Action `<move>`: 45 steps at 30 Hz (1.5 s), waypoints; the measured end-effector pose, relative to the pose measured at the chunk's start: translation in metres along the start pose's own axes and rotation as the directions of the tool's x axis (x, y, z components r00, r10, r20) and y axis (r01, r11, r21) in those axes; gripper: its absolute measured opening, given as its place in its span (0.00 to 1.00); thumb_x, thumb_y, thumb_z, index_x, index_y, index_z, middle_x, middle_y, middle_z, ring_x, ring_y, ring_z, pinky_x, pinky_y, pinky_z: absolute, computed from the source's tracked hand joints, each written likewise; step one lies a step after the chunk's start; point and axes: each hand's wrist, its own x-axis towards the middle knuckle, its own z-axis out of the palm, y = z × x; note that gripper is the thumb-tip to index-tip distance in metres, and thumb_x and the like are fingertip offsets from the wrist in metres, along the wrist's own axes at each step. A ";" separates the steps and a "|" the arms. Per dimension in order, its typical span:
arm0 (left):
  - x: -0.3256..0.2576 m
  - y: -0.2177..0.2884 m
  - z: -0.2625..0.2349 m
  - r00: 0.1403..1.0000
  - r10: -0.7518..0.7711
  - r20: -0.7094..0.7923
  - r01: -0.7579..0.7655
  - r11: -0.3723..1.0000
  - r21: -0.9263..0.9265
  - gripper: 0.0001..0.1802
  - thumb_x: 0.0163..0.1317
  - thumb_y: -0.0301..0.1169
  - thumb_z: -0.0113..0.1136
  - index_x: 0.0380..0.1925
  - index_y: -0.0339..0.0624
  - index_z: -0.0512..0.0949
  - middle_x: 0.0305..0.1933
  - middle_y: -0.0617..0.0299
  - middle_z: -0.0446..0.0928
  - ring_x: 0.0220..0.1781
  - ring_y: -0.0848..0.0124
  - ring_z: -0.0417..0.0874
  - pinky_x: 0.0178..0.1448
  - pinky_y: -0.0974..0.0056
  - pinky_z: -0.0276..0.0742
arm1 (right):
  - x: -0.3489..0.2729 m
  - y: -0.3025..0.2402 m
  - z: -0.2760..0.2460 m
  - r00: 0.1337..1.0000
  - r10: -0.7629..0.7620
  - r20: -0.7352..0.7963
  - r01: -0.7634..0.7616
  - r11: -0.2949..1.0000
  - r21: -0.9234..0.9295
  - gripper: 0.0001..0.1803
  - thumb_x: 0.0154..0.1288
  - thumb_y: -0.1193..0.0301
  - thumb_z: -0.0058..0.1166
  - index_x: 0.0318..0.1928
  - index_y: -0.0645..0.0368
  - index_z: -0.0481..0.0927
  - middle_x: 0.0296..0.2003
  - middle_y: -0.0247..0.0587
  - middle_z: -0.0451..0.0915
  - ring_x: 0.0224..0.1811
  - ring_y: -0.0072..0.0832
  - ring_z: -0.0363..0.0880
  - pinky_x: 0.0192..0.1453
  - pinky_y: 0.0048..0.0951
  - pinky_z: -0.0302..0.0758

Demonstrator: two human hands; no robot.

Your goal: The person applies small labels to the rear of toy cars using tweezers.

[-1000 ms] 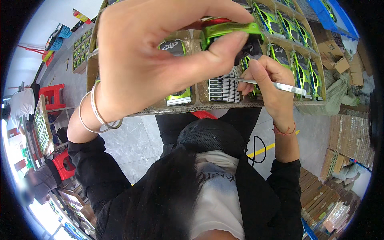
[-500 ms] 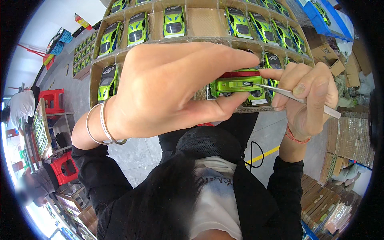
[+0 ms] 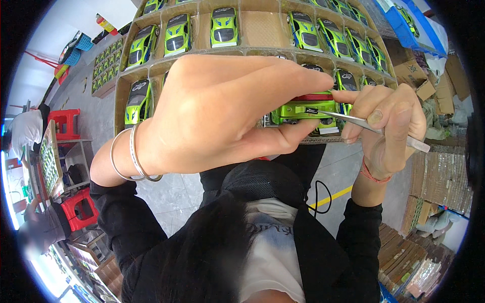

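Between the thumb and fingers of my left hand (image 3: 202,116) is a green toy car (image 3: 293,112), its end with a dark red strip facing up. My right hand (image 3: 386,118) pinches a pair of metal tweezers (image 3: 366,122). Their tips touch a small black piece (image 3: 311,110) lying on the car's green end; whether it is a sticker or a part, I cannot tell. My right fingertips also reach the car's right side. Below both hands spreads a cardboard tray (image 3: 260,28) with compartments, and several green toy cars (image 3: 224,28) sit in them. My left hand hides part of the tray.
At the upper right is a blue bin (image 3: 399,25) with another car in it. Stacked flat cardboard (image 3: 437,174) stands at the right. Red stools (image 3: 81,211) and a person (image 3: 43,230) at a bench are on the left, near another tray of cars (image 3: 106,68).
Both hands and the toy car have shifted slightly to the right. The tweezers still touch the small black piece, which now lies flatter against the car's end.
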 end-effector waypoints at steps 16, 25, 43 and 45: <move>-0.002 0.005 0.001 1.000 -0.021 -0.018 0.020 1.000 -0.006 0.24 0.51 0.24 0.76 0.49 0.31 0.82 0.45 0.48 0.85 0.45 0.61 0.89 0.50 0.64 0.83 | 0.002 -0.002 0.001 1.000 0.017 -0.008 -0.017 1.000 -0.009 0.20 0.81 0.58 0.37 0.31 0.58 0.67 0.19 0.46 0.72 0.15 0.27 0.70 0.51 0.49 0.83; -0.008 -0.006 0.006 0.989 0.134 -0.061 -0.136 0.991 -0.020 0.17 0.51 0.21 0.76 0.40 0.30 0.81 0.46 0.41 0.85 0.46 0.55 0.89 0.46 0.61 0.86 | 0.002 -0.003 0.001 1.000 0.023 -0.005 -0.023 0.999 -0.022 0.20 0.81 0.59 0.36 0.32 0.58 0.67 0.19 0.47 0.73 0.15 0.27 0.70 0.50 0.50 0.83; 0.024 -0.121 0.044 0.992 0.041 -0.117 -0.001 0.947 0.321 0.19 0.58 0.28 0.69 0.51 0.46 0.82 0.51 0.55 0.84 0.51 0.57 0.86 0.53 0.60 0.83 | -0.030 0.032 0.016 0.973 0.223 -0.058 -0.203 0.949 0.242 0.20 0.80 0.64 0.42 0.37 0.69 0.78 0.30 0.48 0.83 0.31 0.28 0.84 0.44 0.30 0.82; 0.020 -0.133 0.046 0.998 -0.045 -0.035 0.055 0.933 0.356 0.15 0.60 0.31 0.68 0.48 0.43 0.83 0.52 0.54 0.84 0.52 0.53 0.85 0.54 0.56 0.82 | -0.036 0.032 0.025 0.962 0.271 -0.006 -0.264 0.941 0.210 0.18 0.79 0.65 0.44 0.38 0.69 0.78 0.32 0.47 0.84 0.33 0.27 0.84 0.44 0.28 0.81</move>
